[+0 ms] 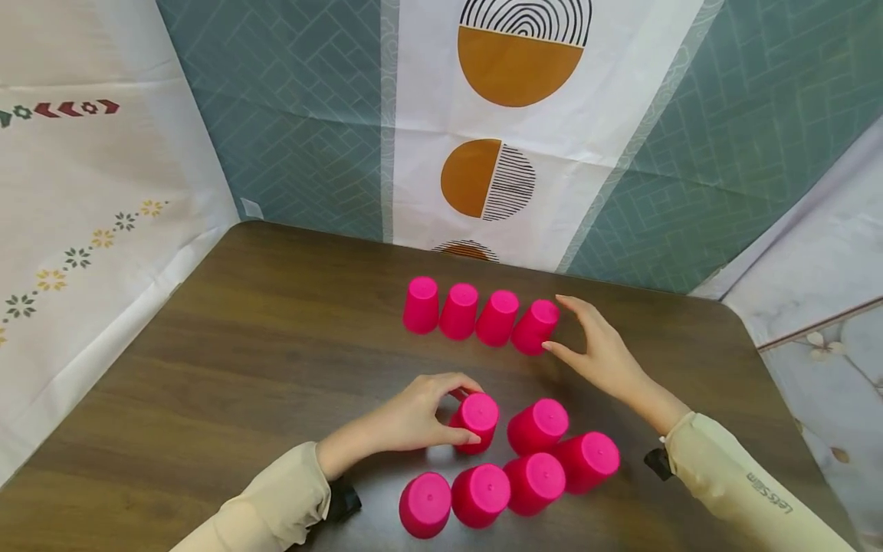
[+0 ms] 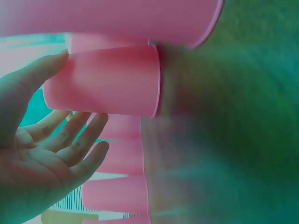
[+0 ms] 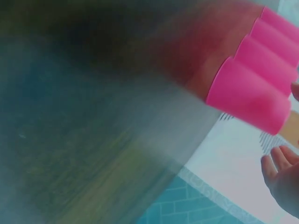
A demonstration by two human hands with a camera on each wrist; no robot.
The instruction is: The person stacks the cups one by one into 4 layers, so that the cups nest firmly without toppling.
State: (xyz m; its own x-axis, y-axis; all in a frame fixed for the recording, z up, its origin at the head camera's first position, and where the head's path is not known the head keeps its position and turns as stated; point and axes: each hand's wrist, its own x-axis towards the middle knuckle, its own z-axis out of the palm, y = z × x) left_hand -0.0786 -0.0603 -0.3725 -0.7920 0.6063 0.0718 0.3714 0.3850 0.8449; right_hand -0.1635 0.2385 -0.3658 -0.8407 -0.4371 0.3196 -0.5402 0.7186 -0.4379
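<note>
Upside-down pink plastic cups stand on the table in the head view. My left hand (image 1: pixel 424 414) is around one pink cup (image 1: pixel 477 423), thumb on the near side and fingers on the far side. In the left wrist view, the thumb lies against that cup (image 2: pixel 105 81) and the fingertips meet its opposite side. My right hand (image 1: pixel 607 356) is at the right end of a back row, beside the end cup (image 1: pixel 536 327). Its thumb and fingers are spread apart. A gap shows between the fingers (image 3: pixel 278 163) and the end cup (image 3: pixel 250 95) in the right wrist view.
Leftward from the end cup, the back row continues with close-set cups (image 1: pixel 458 312). Several more cups (image 1: pixel 480 496) stand in a loose cluster nearer the front. The brown wooden table (image 1: pixel 207 360) meets patterned cloth (image 1: pixel 303 115) at the back and sides.
</note>
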